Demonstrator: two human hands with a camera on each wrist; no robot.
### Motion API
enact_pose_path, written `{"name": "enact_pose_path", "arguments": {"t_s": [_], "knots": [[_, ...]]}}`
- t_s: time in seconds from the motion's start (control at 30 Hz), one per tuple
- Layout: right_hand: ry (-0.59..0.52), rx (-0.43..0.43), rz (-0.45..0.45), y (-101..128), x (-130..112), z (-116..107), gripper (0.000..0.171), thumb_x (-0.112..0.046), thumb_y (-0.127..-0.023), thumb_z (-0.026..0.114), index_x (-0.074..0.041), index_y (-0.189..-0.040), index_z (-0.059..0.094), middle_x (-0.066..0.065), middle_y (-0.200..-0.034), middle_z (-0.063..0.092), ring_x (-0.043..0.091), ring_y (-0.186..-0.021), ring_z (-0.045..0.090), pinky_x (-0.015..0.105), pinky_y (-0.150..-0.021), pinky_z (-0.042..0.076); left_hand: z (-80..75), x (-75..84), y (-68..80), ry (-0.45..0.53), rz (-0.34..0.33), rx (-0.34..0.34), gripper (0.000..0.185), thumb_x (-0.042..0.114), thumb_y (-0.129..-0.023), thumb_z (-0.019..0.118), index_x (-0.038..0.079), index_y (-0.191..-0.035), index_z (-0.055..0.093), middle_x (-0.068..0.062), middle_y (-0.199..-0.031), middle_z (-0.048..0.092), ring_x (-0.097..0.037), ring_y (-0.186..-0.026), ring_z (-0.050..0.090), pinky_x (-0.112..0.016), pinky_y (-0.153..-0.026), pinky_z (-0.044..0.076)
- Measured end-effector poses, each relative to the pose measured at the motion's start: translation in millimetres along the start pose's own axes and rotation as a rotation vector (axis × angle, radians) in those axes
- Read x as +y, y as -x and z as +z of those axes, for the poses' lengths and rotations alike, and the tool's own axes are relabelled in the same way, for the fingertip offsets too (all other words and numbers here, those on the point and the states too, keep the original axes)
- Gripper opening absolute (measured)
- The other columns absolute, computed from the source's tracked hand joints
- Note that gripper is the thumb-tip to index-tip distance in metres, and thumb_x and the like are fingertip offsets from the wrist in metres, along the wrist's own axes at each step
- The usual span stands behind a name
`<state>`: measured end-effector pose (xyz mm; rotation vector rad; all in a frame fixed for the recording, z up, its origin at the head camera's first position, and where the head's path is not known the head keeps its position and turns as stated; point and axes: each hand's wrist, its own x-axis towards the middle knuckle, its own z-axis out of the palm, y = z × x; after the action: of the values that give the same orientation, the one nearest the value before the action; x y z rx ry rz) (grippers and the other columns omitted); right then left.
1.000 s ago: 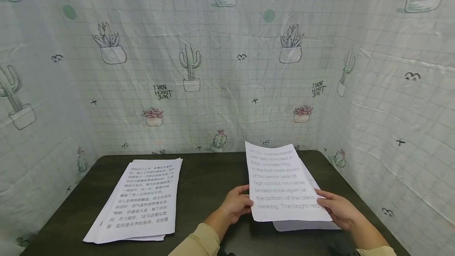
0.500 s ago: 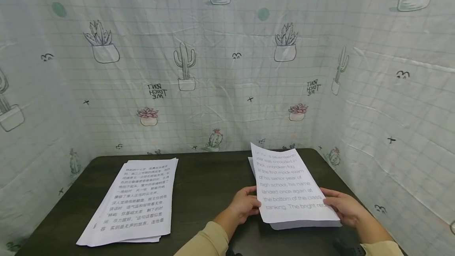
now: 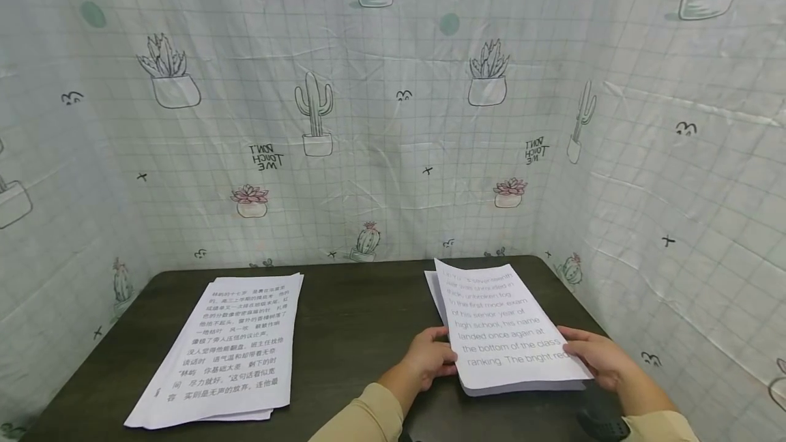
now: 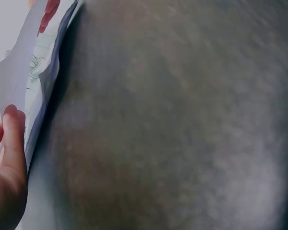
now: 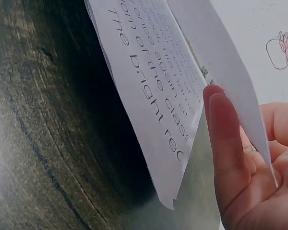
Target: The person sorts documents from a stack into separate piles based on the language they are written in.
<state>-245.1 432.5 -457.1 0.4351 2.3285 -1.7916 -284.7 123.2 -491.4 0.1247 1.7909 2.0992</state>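
hands are coming first, two of them, both mine, at the near edge of the dark table [image 3: 356, 319]. my left hand [image 3: 430, 360] is pinching the left edge of the top sheet [image 3: 510, 326], thumb over it and fingers curled beneath; in the left wrist view my fingertips [image 4: 12, 139] are lying against the paper edge. my right hand [image 3: 598, 357] is gripping the right edge of that same sheet, thumb [image 5: 225, 143] on the printed side and the other fingers behind it. this sheet, carrying large english text, is hovering just above the right stack [image 3: 522, 387] of white pages at the table's right side, its near edge slightly lifted. one more stack, the left stack [image 3: 227, 353] with chinese print, is lying well apart across the table. two stacks in all, and one loose sheet. behind everything the cactus-print curtain [image 3: 381, 108] is hanging.
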Motion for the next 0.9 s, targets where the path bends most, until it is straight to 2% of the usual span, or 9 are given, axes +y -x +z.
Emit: {"name": "enact_pose_path", "arguments": {"t_s": [0.27, 0.5, 0.57, 0.63, 0.7, 0.77, 0.83, 0.9], "knots": [[0.031, 0.024, 0.021, -3, 1, 3, 0.064, -0.002, -0.095, 0.048, 0.014, -0.149, 0.017, -0.001, -0.095, 0.069, 0.014, -0.083, 0.066, 0.036, -0.073, 0.058, 1.8, -5.2, 0.1, -0.036, -0.024, 0.029, 0.056, -0.016, -0.082, 0.059, -0.005, -0.136, 0.048, -0.014, -0.101, 0.069, -0.014, -0.075, 0.065, -0.033, -0.067, 0.060], [0.065, 0.032, 0.035, -3, 1, 5, 0.062, -0.008, -0.097, 0.048, 0.015, -0.148, 0.019, -0.001, -0.095, 0.069, 0.012, -0.081, 0.066, 0.034, -0.071, 0.058, 0.2, -5.9, 1.6, -0.024, -0.024, 0.042, 0.052, -0.011, -0.083, 0.062, -0.007, -0.134, 0.049, -0.014, -0.096, 0.069, -0.015, -0.077, 0.068, -0.033, -0.068, 0.061], [0.091, 0.029, 0.034, -5, -1, 7, 0.062, -0.011, -0.099, 0.047, 0.015, -0.147, 0.020, 0.005, -0.099, 0.069, 0.012, -0.082, 0.066, 0.034, -0.072, 0.058, -1.8, -5.1, 2.1, -0.016, -0.025, 0.043, 0.051, -0.010, -0.083, 0.063, -0.008, -0.133, 0.049, -0.015, -0.094, 0.070, -0.016, -0.078, 0.069, -0.034, -0.069, 0.062], [0.136, 0.041, 0.034, -5, -1, 7, 0.061, -0.014, -0.099, 0.047, 0.016, -0.146, 0.022, 0.020, -0.108, 0.067, 0.014, -0.086, 0.066, 0.034, -0.073, 0.058, -2.4, -4.0, 2.9, -0.010, -0.028, 0.038, 0.050, -0.010, -0.084, 0.062, -0.009, -0.132, 0.050, -0.015, -0.093, 0.070, -0.017, -0.079, 0.069, -0.035, -0.070, 0.062], [0.183, 0.057, 0.033, -6, -2, 7, 0.062, -0.016, -0.099, 0.049, 0.017, -0.145, 0.024, 0.033, -0.125, 0.057, 0.024, -0.095, 0.067, 0.036, -0.078, 0.058, -3.6, -3.2, 3.7, -0.011, -0.032, 0.031, 0.049, -0.009, -0.084, 0.062, -0.009, -0.131, 0.050, -0.015, -0.093, 0.069, -0.017, -0.078, 0.068, -0.035, -0.071, 0.062], [0.223, 0.066, 0.022, -6, -3, 7, 0.063, -0.017, -0.099, 0.050, 0.018, -0.144, 0.025, 0.039, -0.141, 0.041, 0.037, -0.108, 0.063, 0.041, -0.086, 0.056, -5.7, -1.9, 4.6, -0.023, -0.034, 0.026, 0.047, -0.007, -0.085, 0.061, -0.010, -0.131, 0.051, -0.015, -0.092, 0.068, -0.016, -0.076, 0.066, -0.035, -0.072, 0.062], [0.257, 0.075, 0.003, -6, -5, 5, 0.063, -0.017, -0.099, 0.051, 0.020, -0.143, 0.025, 0.040, -0.146, 0.031, 0.046, -0.120, 0.054, 0.045, -0.092, 0.054, -9.0, -0.6, 5.0, -0.041, -0.035, 0.022, 0.046, -0.006, -0.086, 0.061, -0.010, -0.131, 0.051, -0.015, -0.092, 0.066, -0.015, -0.074, 0.064, -0.033, -0.071, 0.062], [0.277, 0.084, -0.021, -5, -7, 4, 0.062, -0.016, -0.099, 0.049, 0.021, -0.143, 0.024, 0.041, -0.145, 0.030, 0.049, -0.126, 0.049, 0.047, -0.095, 0.053, -14.3, 1.3, 5.0, -0.060, -0.036, 0.013, 0.046, -0.004, -0.088, 0.061, -0.010, -0.132, 0.050, -0.015, -0.094, 0.065, -0.015, -0.075, 0.064, -0.033, -0.072, 0.061]]}}
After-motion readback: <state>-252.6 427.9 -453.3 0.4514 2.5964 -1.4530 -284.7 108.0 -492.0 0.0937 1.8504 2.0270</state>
